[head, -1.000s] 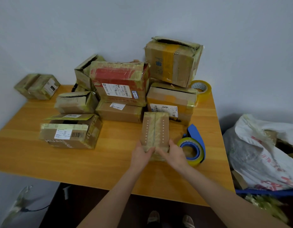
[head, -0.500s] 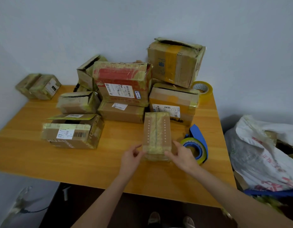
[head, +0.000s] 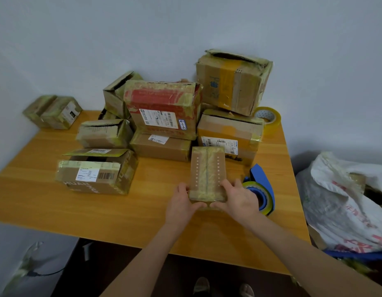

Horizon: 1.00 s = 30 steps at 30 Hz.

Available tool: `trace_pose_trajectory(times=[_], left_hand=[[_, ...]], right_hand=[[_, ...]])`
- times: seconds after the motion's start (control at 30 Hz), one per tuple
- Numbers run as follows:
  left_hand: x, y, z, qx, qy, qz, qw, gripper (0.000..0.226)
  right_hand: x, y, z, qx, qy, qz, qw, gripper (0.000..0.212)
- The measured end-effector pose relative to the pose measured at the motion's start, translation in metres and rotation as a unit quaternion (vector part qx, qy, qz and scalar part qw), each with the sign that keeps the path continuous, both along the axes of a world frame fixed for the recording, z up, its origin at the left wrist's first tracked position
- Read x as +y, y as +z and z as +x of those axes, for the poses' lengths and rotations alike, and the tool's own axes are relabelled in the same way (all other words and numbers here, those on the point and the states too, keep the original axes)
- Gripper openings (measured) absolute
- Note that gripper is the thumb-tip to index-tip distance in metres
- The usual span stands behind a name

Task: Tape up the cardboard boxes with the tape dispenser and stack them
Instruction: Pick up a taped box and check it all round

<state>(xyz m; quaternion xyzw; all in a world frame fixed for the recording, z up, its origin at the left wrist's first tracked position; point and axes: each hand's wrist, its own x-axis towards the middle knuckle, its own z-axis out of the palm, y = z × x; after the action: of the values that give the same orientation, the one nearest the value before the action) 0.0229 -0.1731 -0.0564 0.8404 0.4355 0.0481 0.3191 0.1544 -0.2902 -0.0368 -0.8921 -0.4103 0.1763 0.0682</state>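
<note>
Left hand [head: 181,202], right hand [head: 239,200]: each grips a near corner of the small taped box [head: 207,170], fingers curled round its sides.
Small taped box: flat on the wooden table [head: 46,200], near the front edge.
Blue tape dispenser [head: 262,187]: just right of the box, behind the right hand.
Open-flapped box [head: 95,172]: left, well apart.
Stacked boxes [head: 164,112]: behind, against the wall.
Spare tape roll [head: 268,116]: far right corner.

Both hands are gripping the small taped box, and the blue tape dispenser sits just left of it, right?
Not quite: the head view shows the tape dispenser just right of the small taped box, not left. The left hand and right hand do grip it.
</note>
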Motion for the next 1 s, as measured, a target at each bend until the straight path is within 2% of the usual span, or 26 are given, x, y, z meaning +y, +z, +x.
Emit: trace_pose_trajectory(times=[0.1,0.37,0.53,0.7,0.9,1.0], left_hand=[[0.002,-0.003,0.005,-0.011,-0.019,-0.013,1.0,0.075],[0.011,-0.011,-0.006,-0.051,-0.065,-0.011,0.997,0.053],[0.017,-0.005,-0.009,-0.03,-0.103,-0.032,0.994,0.043],[0.018,-0.002,-0.008,-0.021,-0.109,-0.021,0.994,0.045],[0.026,0.008,-0.007,0.03,-0.102,-0.072,0.992,0.043],[0.029,0.014,-0.004,-0.016,-0.036,-0.111,0.993,0.048]], right_hand=[[0.005,-0.004,0.001,0.021,0.006,0.014,1.0,0.071],[0.006,-0.007,0.013,0.09,0.034,0.023,0.995,0.064],[0.0,-0.006,0.018,0.114,0.037,0.035,0.992,0.066],[-0.001,-0.01,0.016,0.121,0.027,0.044,0.991,0.062],[-0.002,-0.005,0.016,0.181,-0.033,0.09,0.979,0.064],[0.005,0.0,0.015,0.178,-0.117,0.139,0.967,0.065]])
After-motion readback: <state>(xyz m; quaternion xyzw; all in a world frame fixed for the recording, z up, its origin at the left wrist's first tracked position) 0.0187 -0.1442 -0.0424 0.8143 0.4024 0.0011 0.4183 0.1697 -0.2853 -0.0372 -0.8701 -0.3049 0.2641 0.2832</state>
